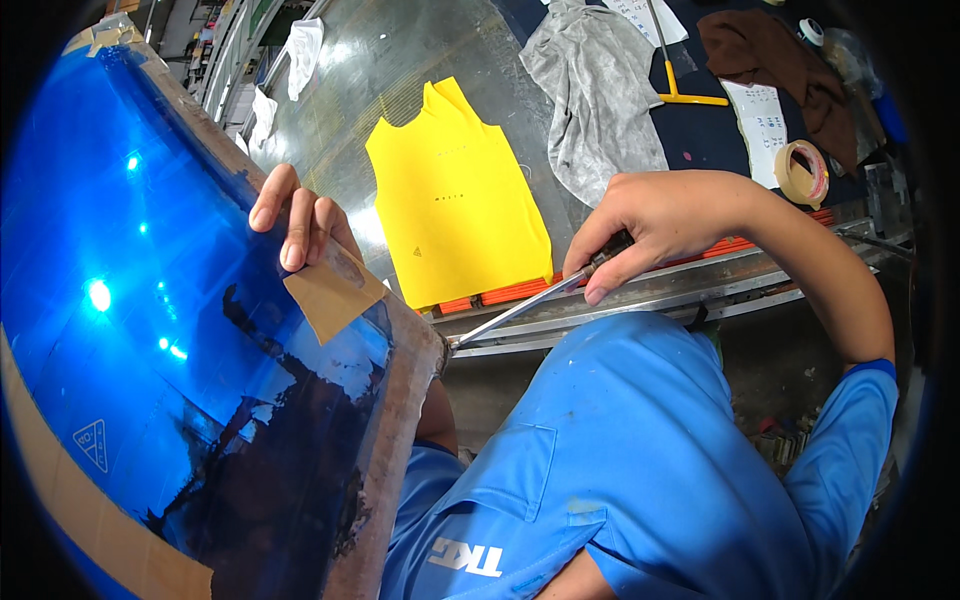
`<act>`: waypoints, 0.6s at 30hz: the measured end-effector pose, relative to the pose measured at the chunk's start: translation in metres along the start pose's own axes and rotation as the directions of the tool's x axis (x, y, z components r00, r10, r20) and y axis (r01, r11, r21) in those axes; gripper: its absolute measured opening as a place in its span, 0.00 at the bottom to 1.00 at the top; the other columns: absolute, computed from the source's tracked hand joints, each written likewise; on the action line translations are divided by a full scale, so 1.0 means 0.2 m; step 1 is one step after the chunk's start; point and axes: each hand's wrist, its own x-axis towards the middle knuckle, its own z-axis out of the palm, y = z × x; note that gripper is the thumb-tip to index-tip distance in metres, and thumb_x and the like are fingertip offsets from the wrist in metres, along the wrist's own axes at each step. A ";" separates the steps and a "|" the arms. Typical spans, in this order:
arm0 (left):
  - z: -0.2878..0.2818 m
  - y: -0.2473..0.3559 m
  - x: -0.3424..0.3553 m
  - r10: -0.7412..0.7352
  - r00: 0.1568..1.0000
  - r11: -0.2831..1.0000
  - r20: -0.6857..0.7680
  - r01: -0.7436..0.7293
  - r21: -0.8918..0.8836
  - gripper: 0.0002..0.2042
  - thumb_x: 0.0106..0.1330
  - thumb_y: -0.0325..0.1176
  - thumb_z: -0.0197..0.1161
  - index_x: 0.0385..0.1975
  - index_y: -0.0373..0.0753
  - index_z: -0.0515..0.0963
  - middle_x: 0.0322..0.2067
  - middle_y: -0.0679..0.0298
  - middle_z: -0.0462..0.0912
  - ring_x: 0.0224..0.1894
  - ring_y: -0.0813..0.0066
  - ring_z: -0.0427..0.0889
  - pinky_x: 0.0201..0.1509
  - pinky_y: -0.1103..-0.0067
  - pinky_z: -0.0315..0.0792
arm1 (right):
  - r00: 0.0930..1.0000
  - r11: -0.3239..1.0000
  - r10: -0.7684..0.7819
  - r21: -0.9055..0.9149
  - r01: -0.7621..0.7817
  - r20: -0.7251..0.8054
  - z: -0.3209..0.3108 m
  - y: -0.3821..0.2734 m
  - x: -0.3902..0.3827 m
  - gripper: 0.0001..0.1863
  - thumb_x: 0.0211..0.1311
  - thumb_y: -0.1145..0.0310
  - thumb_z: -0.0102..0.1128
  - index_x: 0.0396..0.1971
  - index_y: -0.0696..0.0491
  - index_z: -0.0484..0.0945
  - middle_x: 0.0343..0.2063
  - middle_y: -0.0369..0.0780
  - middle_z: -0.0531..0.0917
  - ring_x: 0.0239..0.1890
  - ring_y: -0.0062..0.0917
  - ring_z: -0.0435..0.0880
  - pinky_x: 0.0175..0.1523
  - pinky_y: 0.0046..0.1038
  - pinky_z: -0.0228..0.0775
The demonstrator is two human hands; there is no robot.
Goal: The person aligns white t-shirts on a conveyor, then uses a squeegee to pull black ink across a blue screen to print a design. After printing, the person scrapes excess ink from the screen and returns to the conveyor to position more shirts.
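Note:
A large screen-printing frame (388, 395) with a shiny blue mesh stands tilted at my left side, dark ink smeared over its lower part. My left hand (305, 222) grips its far edge, fingertips curled onto the blue face beside a piece of tan tape (335, 300); the thumb is hidden behind. In my right hand (655, 225) is a screwdriver (520, 312), held by its dark handle. The long metal shaft points down-left, and its tip meets a small metal fitting (447, 350) on the frame's near edge.
A yellow cut garment panel (455, 200) lies flat on the grey table (380, 60). Beyond my right hand are a grey cloth (597, 100), a yellow-handled T-shaped tool (695, 99), a brown cloth (785, 70), paper sheets and a tape roll (802, 173). Metal rails (740, 290) edge the table.

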 end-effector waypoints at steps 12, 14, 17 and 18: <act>-0.13 0.08 -0.11 0.114 0.993 0.993 -0.025 -0.115 -0.023 0.04 0.72 0.23 0.59 0.42 0.32 0.72 0.44 0.61 0.76 0.36 0.68 0.83 0.39 0.74 0.74 | 0.977 0.961 0.213 0.185 -0.206 -0.018 -0.09 0.04 -0.07 0.21 0.70 0.52 0.63 0.47 0.57 0.84 0.19 0.33 0.77 0.20 0.14 0.73 0.25 0.21 0.65; -0.19 0.15 -0.14 0.118 0.993 0.993 0.020 -0.118 0.029 0.05 0.73 0.23 0.59 0.44 0.31 0.73 0.45 0.60 0.77 0.38 0.68 0.83 0.40 0.73 0.74 | 0.970 0.959 0.201 0.228 -0.166 -0.140 -0.08 0.05 -0.11 0.21 0.71 0.53 0.62 0.47 0.57 0.84 0.19 0.32 0.77 0.20 0.14 0.73 0.25 0.20 0.65; -0.26 0.25 -0.21 0.132 0.991 0.990 0.016 -0.132 0.055 0.07 0.72 0.23 0.59 0.47 0.31 0.73 0.47 0.60 0.78 0.39 0.69 0.83 0.41 0.73 0.74 | 0.961 0.944 0.144 0.323 -0.063 -0.234 -0.03 0.07 -0.15 0.20 0.72 0.54 0.61 0.49 0.56 0.84 0.21 0.32 0.77 0.21 0.13 0.73 0.26 0.19 0.66; -0.28 0.27 -0.25 0.127 0.992 0.990 0.010 -0.127 0.064 0.08 0.72 0.23 0.59 0.48 0.31 0.73 0.47 0.60 0.78 0.40 0.69 0.83 0.42 0.73 0.74 | 0.959 0.938 0.108 0.347 -0.011 -0.262 -0.01 0.07 -0.16 0.20 0.72 0.55 0.61 0.49 0.56 0.84 0.22 0.32 0.77 0.21 0.12 0.73 0.26 0.19 0.66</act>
